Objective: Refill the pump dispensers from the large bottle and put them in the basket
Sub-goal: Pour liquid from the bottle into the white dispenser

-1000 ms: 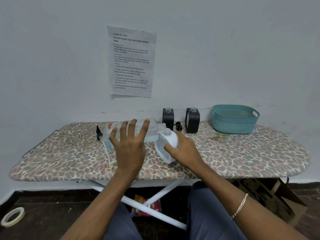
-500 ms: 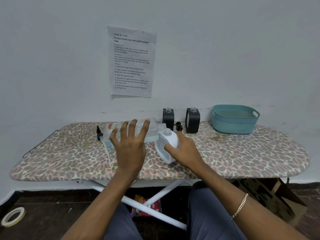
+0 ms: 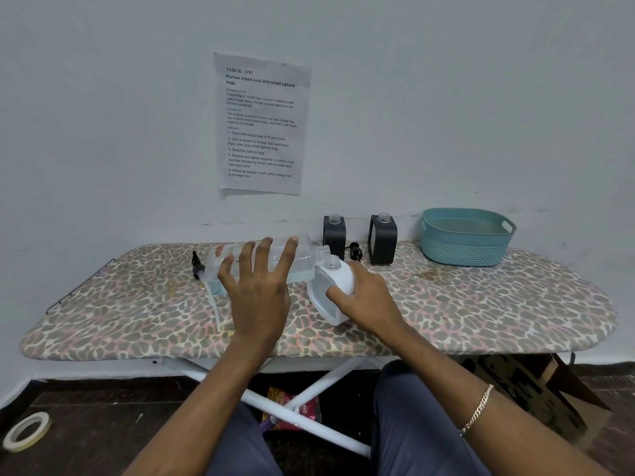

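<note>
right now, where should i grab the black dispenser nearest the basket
Probably round the body of the black dispenser, coming from the front: it stands upright with flat sides, its open neck is small, and the basket sits to its right.

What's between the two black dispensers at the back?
A loose black pump head lies on the ironing board between the left dispenser and right dispenser; head view.

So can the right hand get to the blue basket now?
Probably not yet: the right hand grips the white dispenser. The way across the board to the basket looks free once it lets go.
</note>
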